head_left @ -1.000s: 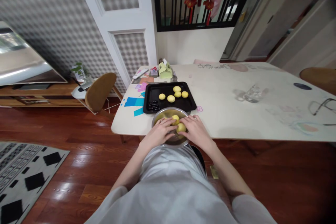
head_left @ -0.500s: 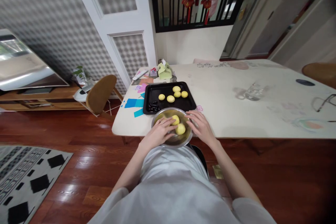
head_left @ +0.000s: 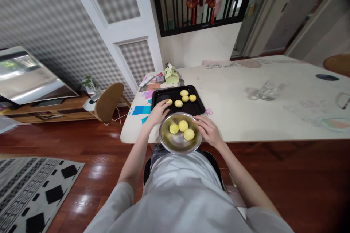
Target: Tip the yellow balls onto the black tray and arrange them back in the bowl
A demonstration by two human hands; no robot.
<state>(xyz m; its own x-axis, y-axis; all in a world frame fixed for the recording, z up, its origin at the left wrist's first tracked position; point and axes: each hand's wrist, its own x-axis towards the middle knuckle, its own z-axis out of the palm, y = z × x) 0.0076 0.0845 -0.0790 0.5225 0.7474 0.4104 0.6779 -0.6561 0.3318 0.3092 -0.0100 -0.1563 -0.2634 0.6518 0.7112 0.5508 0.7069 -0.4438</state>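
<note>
A steel bowl (head_left: pixel 179 147) with three yellow lemons (head_left: pixel 183 126) in it stands at the table's near edge, in front of my body. On its right rim rests my right hand (head_left: pixel 209 129), fingers curled over the edge and gripping it. Behind the bowl lies a black tray (head_left: pixel 197 107) carrying several more lemons (head_left: pixel 178 103). My left hand (head_left: pixel 158 113) reaches over the tray's left side, its fingers stretched and apart. Their tips touch the leftmost lemon (head_left: pixel 170 101) and partly cover it.
The long white table (head_left: pixel 235 116) extends to the right, with a clear glass (head_left: pixel 268 91) on it. Behind the tray are a green tissue box (head_left: pixel 171 75) and a white remote (head_left: pixel 147 80). A wooden chair (head_left: pixel 109 102) stands to the left.
My left hand has left the bowl and moved forward and left to the tray. A third lemon now shows in the bowl, where that hand was. My right hand has stayed at the rim.
</note>
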